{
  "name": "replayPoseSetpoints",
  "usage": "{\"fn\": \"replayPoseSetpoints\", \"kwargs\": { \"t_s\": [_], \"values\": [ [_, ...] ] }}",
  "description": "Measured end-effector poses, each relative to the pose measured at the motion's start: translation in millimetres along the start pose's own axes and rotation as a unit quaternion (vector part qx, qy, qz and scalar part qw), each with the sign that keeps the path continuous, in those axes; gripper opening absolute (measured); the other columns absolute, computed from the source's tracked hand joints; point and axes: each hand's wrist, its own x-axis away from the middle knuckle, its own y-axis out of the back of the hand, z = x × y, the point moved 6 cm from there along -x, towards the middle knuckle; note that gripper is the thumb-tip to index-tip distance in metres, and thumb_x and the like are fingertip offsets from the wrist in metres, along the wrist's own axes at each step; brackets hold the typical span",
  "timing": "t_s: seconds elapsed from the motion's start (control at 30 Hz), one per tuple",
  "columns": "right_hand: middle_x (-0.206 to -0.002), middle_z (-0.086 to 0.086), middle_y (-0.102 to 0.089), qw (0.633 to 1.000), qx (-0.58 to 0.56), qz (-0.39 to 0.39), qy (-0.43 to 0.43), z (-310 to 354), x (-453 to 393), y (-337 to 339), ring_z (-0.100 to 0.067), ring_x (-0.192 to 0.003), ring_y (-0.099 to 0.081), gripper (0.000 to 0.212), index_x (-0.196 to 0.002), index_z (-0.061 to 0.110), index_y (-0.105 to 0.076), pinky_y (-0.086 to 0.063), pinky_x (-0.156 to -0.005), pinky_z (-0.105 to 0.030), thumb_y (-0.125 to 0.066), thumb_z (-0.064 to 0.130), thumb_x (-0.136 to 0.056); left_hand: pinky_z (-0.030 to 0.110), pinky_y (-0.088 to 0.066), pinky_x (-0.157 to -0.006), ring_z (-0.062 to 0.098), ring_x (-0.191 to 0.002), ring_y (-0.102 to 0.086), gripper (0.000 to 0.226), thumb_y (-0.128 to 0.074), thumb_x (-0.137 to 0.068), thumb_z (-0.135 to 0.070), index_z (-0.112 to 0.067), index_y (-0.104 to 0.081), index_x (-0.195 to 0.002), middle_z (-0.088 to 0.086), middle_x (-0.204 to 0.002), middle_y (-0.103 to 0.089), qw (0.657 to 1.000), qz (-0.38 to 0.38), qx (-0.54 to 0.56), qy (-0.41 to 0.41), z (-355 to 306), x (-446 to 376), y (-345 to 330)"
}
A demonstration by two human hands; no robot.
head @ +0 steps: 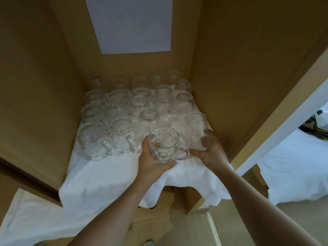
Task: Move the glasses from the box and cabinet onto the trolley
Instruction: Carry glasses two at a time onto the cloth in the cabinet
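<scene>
Inside a wooden cabinet (230, 68), a shelf draped with a white cloth (106, 178) carries several clear glasses (138, 103), most of them upside down. Two handled mugs (106, 139) stand at the front left of the group. My left hand (150, 160) grips a clear handled mug (165, 144) just above the cloth, its handle pointing right. My right hand (211, 148) holds a plain tumbler (197, 130) near the cabinet's right wall. The trolley is not in view.
A white sheet of paper (131, 23) is stuck on the cabinet's back wall. Another white cloth (35, 219) covers a lower surface at the bottom left. A white-covered surface (292, 174) lies to the right, past a white post (284, 130).
</scene>
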Motion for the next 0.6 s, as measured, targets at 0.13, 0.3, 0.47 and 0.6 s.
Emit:
{"fn": "replayPoseSetpoints", "kwargs": {
  "t_s": [0.13,0.3,0.47,0.6],
  "values": [
    [-0.146,-0.003,-0.041,0.995,0.095,-0.025,0.028,31.3,-8.3,18.0,-0.023,-0.126,-0.052,0.113,-0.154,0.036,-0.026,-0.050,-0.099,-0.038,-0.091,0.054,-0.063,0.008,-0.049,-0.082,-0.016,-0.101,-0.061,0.114,-0.092,-0.037,-0.048,-0.064,-0.030,-0.131,-0.031,-0.113,-0.063,1.000,-0.002,-0.011,0.023,2.8,-3.2,1.4],
    [-0.130,-0.004,-0.042,0.975,0.201,-0.030,0.092,75.7,-22.2,33.9,-0.028,-0.113,-0.053,0.097,-0.135,0.029,-0.037,-0.044,-0.081,-0.034,-0.096,0.034,-0.058,0.010,-0.051,-0.084,-0.011,-0.103,-0.064,0.111,-0.094,-0.040,-0.043,-0.062,-0.034,-0.131,-0.032,-0.114,-0.065,1.000,0.003,-0.004,0.010,4.3,-2.6,2.6],
    [-0.134,-0.011,-0.044,0.912,0.375,0.046,0.159,116.8,-36.4,12.5,-0.032,-0.121,-0.048,0.098,-0.146,0.030,-0.043,-0.049,-0.092,-0.038,-0.093,0.027,-0.061,0.009,-0.051,-0.082,-0.010,-0.105,-0.064,0.106,-0.095,-0.043,-0.038,-0.072,-0.034,-0.122,-0.036,-0.116,-0.063,1.000,0.003,0.005,-0.001,2.8,-2.2,3.0],
    [-0.133,-0.009,-0.050,0.893,0.402,0.079,0.186,137.3,-44.9,-14.1,-0.031,-0.120,-0.047,0.098,-0.147,0.027,-0.038,-0.050,-0.091,-0.038,-0.090,0.016,-0.064,0.011,-0.051,-0.081,-0.009,-0.105,-0.064,0.105,-0.095,-0.044,-0.034,-0.075,-0.034,-0.118,-0.035,-0.116,-0.064,1.000,0.002,0.016,-0.001,4.2,-2.1,1.9]
  ]
}}
